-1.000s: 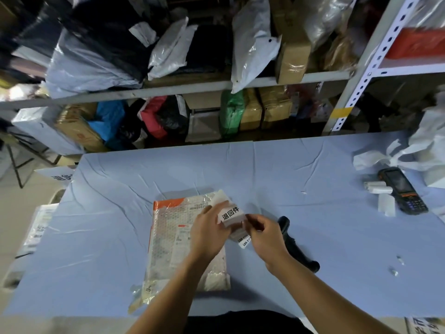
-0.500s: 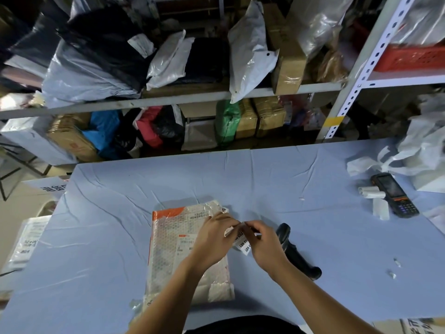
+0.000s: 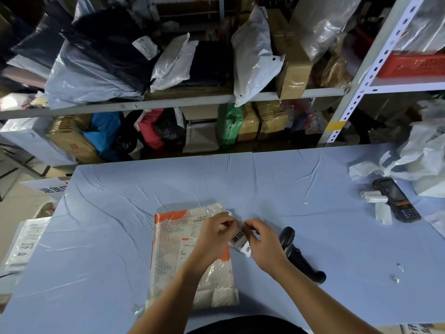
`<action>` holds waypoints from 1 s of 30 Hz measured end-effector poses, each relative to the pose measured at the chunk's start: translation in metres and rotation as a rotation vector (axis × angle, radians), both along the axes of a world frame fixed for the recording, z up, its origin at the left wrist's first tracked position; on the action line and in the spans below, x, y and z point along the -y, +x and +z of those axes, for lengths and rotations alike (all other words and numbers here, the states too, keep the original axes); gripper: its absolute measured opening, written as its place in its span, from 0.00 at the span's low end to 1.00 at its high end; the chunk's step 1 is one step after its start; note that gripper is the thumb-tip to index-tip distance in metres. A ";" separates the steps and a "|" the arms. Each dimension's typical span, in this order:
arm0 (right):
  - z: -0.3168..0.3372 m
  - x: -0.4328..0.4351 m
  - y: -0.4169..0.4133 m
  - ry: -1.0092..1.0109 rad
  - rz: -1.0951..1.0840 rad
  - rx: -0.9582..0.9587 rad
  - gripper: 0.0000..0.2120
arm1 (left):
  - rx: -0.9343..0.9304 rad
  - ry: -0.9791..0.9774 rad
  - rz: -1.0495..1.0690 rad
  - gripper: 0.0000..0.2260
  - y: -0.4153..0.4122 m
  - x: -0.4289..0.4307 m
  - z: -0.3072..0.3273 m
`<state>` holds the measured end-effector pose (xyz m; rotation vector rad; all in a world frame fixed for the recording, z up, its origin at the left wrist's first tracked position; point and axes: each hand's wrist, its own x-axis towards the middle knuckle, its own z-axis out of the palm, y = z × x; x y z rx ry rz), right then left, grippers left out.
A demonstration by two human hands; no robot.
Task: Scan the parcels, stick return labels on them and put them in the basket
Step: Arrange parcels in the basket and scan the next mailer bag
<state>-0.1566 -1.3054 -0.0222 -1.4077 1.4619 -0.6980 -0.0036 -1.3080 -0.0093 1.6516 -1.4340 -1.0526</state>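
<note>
Grip: both hands are pinching the return label [image 3: 238, 238]. The left hand [image 3: 213, 233] is holding its far end in curled fingertips, and the right hand [image 3: 263, 245] is nipping the near end between thumb and forefinger.
Bench: the blue-covered bench [image 3: 265, 184] is carrying everything, its cloth lying wrinkled.
Parcel: the bubble-wrap parcel [image 3: 183, 251] with the orange edge is lying flat by the near edge, left of middle. It is staying where it lay a second ago, and the left wrist is hanging over its right side.
Scanner: the black scanner [image 3: 299, 255] is lying just right of the right hand with nobody touching it, so I'd judge this parcel is already scanned.
Label: a second ago the left hand was holding it up with the print upright. Now it is sitting sideways, stretched between the two hands and lower, just off the parcel's right edge.
Meaning: the person seems to be working the sticker off its backing, though I cannot tell whether it is free yet. Sticking is coming next, and the parcel is not yet going to any basket.
</note>
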 end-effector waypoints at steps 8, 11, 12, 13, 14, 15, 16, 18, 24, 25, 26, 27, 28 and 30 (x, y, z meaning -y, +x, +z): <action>-0.005 0.002 -0.010 0.266 -0.346 -0.162 0.07 | 0.034 -0.113 0.410 0.07 0.020 0.006 0.008; 0.003 0.000 -0.006 0.142 -0.455 -0.314 0.13 | 0.246 -0.292 0.398 0.04 0.027 0.003 0.015; 0.008 0.000 0.001 0.093 -0.429 -0.280 0.16 | 0.336 -0.370 0.355 0.03 0.029 0.002 0.015; 0.015 0.001 0.010 0.081 -0.385 -0.186 0.17 | 0.426 -0.452 0.302 0.02 0.031 0.002 0.014; 0.023 0.003 0.022 0.123 -0.343 -0.054 0.16 | 0.510 -0.531 0.247 0.01 0.033 0.001 0.013; 0.029 0.006 0.034 0.205 -0.313 0.104 0.16 | 0.581 -0.593 0.197 0.01 0.035 -0.001 0.011; 0.035 0.009 0.045 0.291 -0.310 0.254 0.16 | 0.632 -0.636 0.148 0.01 0.037 -0.004 0.009; 0.042 0.018 0.063 0.375 -0.348 0.386 0.17 | 0.702 -0.682 0.054 0.01 0.044 -0.010 0.006; 0.043 0.030 0.091 0.290 -0.323 0.256 0.20 | 0.642 -0.526 0.011 0.19 0.077 -0.030 0.000; 0.041 0.029 0.094 0.280 -0.301 0.258 0.19 | 0.497 -0.379 0.074 0.25 0.082 -0.033 0.000; 0.039 0.027 0.097 0.273 -0.272 0.267 0.18 | 0.290 -0.247 0.146 0.28 0.087 -0.035 0.001; 0.036 0.026 0.100 0.267 -0.241 0.278 0.17 | 0.032 -0.143 0.229 0.28 0.091 -0.035 -0.001; 0.034 0.025 0.104 0.266 -0.210 0.281 0.16 | -0.220 -0.061 0.318 0.26 0.096 -0.033 -0.004; 0.028 0.024 0.113 0.271 -0.167 0.262 0.16 | -0.513 0.017 0.444 0.21 0.107 -0.029 -0.015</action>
